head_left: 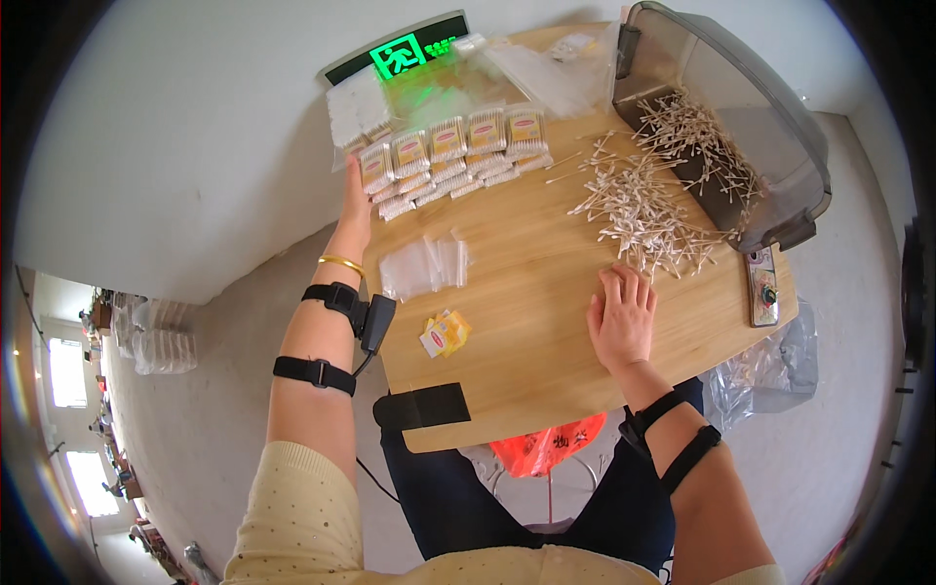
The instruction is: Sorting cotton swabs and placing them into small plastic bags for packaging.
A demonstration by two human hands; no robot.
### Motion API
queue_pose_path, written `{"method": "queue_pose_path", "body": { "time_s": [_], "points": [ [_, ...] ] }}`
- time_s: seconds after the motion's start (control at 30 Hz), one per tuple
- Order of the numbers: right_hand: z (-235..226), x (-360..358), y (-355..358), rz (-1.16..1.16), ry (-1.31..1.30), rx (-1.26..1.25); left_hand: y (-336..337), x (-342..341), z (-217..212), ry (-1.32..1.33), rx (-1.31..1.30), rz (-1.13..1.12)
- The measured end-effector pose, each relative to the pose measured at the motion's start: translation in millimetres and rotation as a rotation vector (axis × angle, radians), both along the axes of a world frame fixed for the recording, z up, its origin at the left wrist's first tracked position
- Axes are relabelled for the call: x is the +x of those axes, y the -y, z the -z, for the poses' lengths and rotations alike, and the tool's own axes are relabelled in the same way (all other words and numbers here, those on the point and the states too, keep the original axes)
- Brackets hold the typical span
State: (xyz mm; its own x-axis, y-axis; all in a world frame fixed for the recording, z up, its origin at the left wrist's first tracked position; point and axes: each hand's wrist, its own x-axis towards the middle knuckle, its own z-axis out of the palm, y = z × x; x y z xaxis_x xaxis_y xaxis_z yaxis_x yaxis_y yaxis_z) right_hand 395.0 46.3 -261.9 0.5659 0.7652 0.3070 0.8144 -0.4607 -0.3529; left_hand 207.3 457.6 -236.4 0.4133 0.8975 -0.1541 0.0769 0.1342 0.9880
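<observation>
Several clear packets of cotton swabs (447, 139) with yellow-and-white cards stand in a stacked row at the far left of the table. My left hand (355, 203) reaches along the left end of this row, touching the leftmost packet (375, 167). One finger shows stretched out; the others are mostly hidden. My right hand (622, 317) lies palm down on the wood with its fingers extended, just in front of a loose heap of cotton swabs (648, 210), and holds nothing. Empty clear zip bags (424, 267) and small yellow cards (446, 333) lie on the left side.
A grey translucent bin (780, 127) lies on its side at the far right, swabs spilling from it. By it is a phone (763, 292). A lit green exit sign (398, 54) and plastic bags (556, 78) sit at the back. A red bag (548, 447) hangs below the table (526, 361).
</observation>
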Motion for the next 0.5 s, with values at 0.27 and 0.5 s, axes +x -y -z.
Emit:
{"method": "queue_pose_path", "body": {
  "time_s": [0.27,0.5],
  "points": [
    [3,0,0,0.003,-0.010,-0.005,36,-35,22,-0.010,0.038,-0.277],
    [2,-1,0,0.011,0.006,0.017,73,-81,66,-0.617,0.559,-0.227]
  ]
}}
